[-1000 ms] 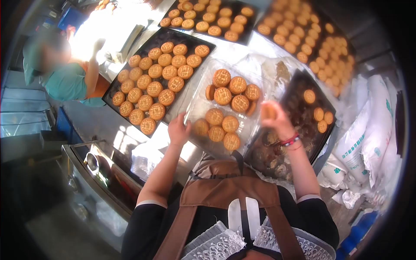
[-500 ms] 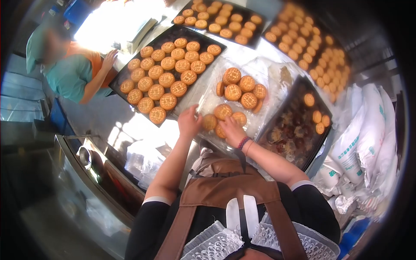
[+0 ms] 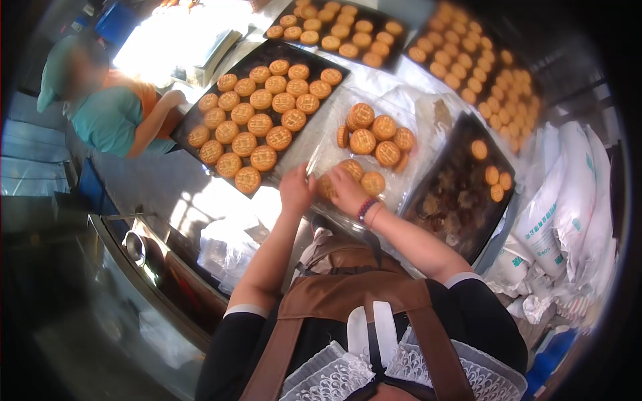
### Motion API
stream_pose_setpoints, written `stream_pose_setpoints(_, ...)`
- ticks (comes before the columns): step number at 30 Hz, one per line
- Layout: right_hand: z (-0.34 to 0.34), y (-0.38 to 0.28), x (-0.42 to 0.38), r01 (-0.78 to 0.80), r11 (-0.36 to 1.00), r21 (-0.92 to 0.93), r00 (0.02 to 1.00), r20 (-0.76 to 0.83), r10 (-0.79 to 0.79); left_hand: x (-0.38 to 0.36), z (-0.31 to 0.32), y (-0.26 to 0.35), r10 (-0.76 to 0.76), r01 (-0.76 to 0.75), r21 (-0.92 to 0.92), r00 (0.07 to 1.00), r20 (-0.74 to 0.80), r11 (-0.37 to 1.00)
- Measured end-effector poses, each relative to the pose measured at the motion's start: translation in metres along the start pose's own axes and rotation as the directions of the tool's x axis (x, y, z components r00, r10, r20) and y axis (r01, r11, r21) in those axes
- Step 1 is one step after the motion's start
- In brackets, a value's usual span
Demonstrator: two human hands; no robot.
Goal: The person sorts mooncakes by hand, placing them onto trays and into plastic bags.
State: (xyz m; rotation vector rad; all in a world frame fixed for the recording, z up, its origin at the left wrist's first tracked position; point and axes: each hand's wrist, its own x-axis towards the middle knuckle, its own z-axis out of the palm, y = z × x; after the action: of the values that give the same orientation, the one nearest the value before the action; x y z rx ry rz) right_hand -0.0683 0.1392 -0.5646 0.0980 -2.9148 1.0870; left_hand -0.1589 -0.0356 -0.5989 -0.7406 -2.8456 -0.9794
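Note:
Golden round mooncakes with stamped tops lie in and on a clear plastic bag [image 3: 319,157] on the table before me. Several form a cluster [image 3: 363,142] at its far end. Closer to me, another mooncake [image 3: 372,183] rests beside my right hand [image 3: 349,194]. The fingers of that hand curl over a mooncake [image 3: 326,187] at the near left, partly hiding it. At the bag's left edge, my left hand [image 3: 297,190] is closed, thumb against fingers, on what looks like the plastic film.
A black tray [image 3: 194,160] of mooncakes stands at the left, with more trays at the back. On the right, a dark stained tray [image 3: 455,220] holds a few mooncakes. White printed sacks [image 3: 562,194] lean beyond it. A co-worker [image 3: 110,110] in a green cap stands at the left.
My right hand has moved left and slightly up, onto the near-left mooncake. My left hand's fingers have drawn together at the bag's edge. The co-worker's hand has lowered and shifted.

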Motion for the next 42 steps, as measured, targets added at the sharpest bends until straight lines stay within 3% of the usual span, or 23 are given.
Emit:
stream_pose_setpoints(2, -0.013, -0.002, -0.005, 0.005, 1.0, 0.016, 1.0, -0.017, -0.005, 0.002, 0.002, -0.001, -0.012, 0.012, 0.0, 1.0, 0.023, 1.0)
stream_pose_setpoints(4, -0.031, -0.004, -0.023, 0.032, 0.99, 0.134, 0.985, -0.173, -0.009, 0.001, 0.002, -0.003, -0.021, 0.021, -0.001, 0.998, 0.052, 1.0)
stream_pose_setpoints(5, -0.038, 0.003, -0.035, 0.021, 0.991, 0.133, 0.984, -0.176, 0.002, 0.001, 0.003, -0.003, -0.015, 0.015, 0.008, 0.999, 0.035, 1.0)
stream_pose_setpoints(7, -0.054, 0.02, -0.064, -0.124, 0.982, 0.145, 0.946, -0.28, 0.161, 0.002, 0.002, 0.0, -0.001, 0.001, 0.011, 1.0, 0.025, 1.0)
stream_pose_setpoints(11, -0.075, 0.038, -0.106, -0.299, 0.945, 0.133, 0.92, -0.223, 0.323, 0.004, 0.0, 0.005, 0.031, -0.031, 0.01, 0.999, -0.018, 0.999)
stream_pose_setpoints(14, -0.062, 0.036, -0.098, -0.046, 0.991, 0.127, 0.978, -0.195, 0.07, 0.003, 0.003, 0.001, -0.008, 0.008, -0.011, 1.0, 0.01, 1.0)
stream_pose_setpoints(17, -0.059, 0.035, -0.095, 0.088, 0.995, 0.055, 0.963, -0.261, -0.07, 0.001, 0.012, -0.015, 0.015, -0.013, -0.048, 0.999, 0.032, 0.999)
stream_pose_setpoints(19, -0.088, 0.037, -0.107, 0.006, 0.999, 0.038, 0.934, -0.358, 0.007, 0.001, 0.007, -0.002, -0.098, 0.104, -0.053, 0.99, 0.097, 0.993)
stream_pose_setpoints(21, -0.129, 0.065, -0.13, -0.126, 0.992, -0.023, 0.882, -0.46, 0.101, 0.0, 0.011, -0.008, -0.021, 0.022, -0.012, 0.998, 0.058, 1.0)
stream_pose_setpoints(25, -0.197, 0.169, -0.194, -0.525, 0.848, -0.069, 0.599, -0.738, 0.311, 0.002, 0.004, 0.001, -0.038, 0.033, 0.038, 0.992, 0.124, 0.999)
stream_pose_setpoints(28, -0.23, 0.281, -0.253, -0.753, 0.657, 0.041, 0.409, -0.753, 0.516, 0.002, 0.007, 0.0, -0.055, 0.046, 0.072, 0.99, 0.132, 0.996)
stream_pose_setpoints(30, -0.252, 0.34, -0.271, -0.842, 0.536, 0.06, 0.35, -0.696, 0.627, 0.002, 0.009, 0.0, -0.058, 0.047, 0.095, 0.991, 0.124, 0.994)
stream_pose_setpoints(33, -0.266, 0.405, -0.277, -0.869, 0.491, -0.065, 0.395, -0.687, 0.609, 0.003, 0.011, -0.003, -0.067, 0.047, 0.143, 0.988, 0.139, 0.989)
stream_pose_setpoints(37, -0.279, 0.402, -0.259, -0.91, 0.387, -0.15, 0.395, -0.601, 0.695, 0.007, 0.009, 0.005, -0.061, 0.036, 0.168, 0.987, 0.15, 0.985)
stream_pose_setpoints(39, -0.298, 0.375, -0.246, -0.916, 0.374, -0.148, 0.399, -0.45, 0.799, 0.006, 0.013, 0.003, -0.039, 0.02, 0.163, 0.993, 0.113, 0.986)
stream_pose_setpoints(40, -0.294, 0.382, -0.247, -0.891, 0.454, -0.017, 0.398, -0.512, 0.761, 0.007, 0.015, -0.003, -0.024, 0.005, 0.173, 0.993, 0.111, 0.985)
stream_pose_setpoints(41, -0.293, 0.394, -0.244, -0.887, 0.461, -0.022, 0.408, -0.503, 0.761, 0.006, 0.014, -0.004, -0.012, -0.008, 0.184, 0.994, 0.109, 0.983)
stream_pose_setpoints(42, -0.291, 0.407, -0.239, -0.803, 0.581, 0.136, 0.391, -0.616, 0.684, 0.002, 0.014, -0.006, -0.029, 0.007, 0.193, 0.993, 0.111, 0.981)
